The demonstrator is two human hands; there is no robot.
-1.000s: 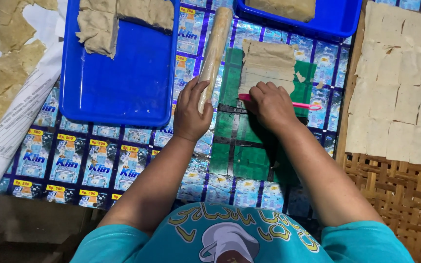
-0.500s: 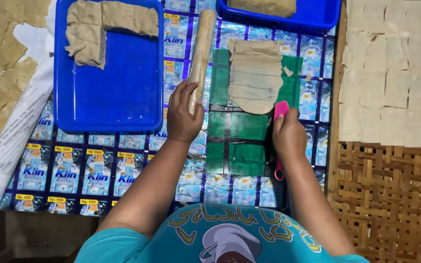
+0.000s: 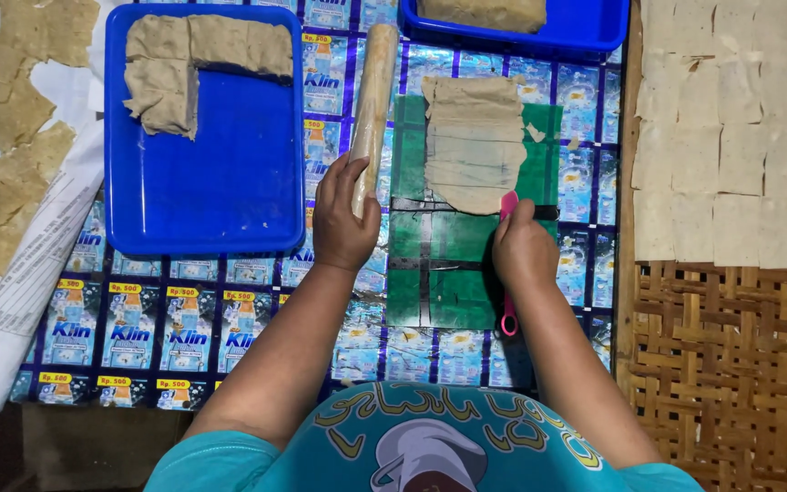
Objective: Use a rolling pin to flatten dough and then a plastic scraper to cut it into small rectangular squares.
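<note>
My left hand (image 3: 343, 214) grips the near end of a long wooden rolling pin (image 3: 373, 96) that lies along the left edge of a green mat (image 3: 439, 273). A thin flattened sheet of tan dough (image 3: 474, 141), scored with cross lines, rests on the far part of that mat. My right hand (image 3: 523, 251) is closed on a pink-handled tool (image 3: 508, 314), held upright along the mat's right side, its upper tip touching the near right edge of the dough sheet.
A blue tray (image 3: 220, 196) at left holds thick dough blocks (image 3: 198, 55). Another blue tray (image 3: 585, 36) sits at the top. Cut pale dough squares (image 3: 730, 128) lie on a woven bamboo rack (image 3: 730, 364) at right. Dried pieces (image 3: 2, 137) lie on paper at left.
My right hand has drawn the pink tool from across the dough toward me, to the mat's right side. The left hand stays on the rolling pin.
</note>
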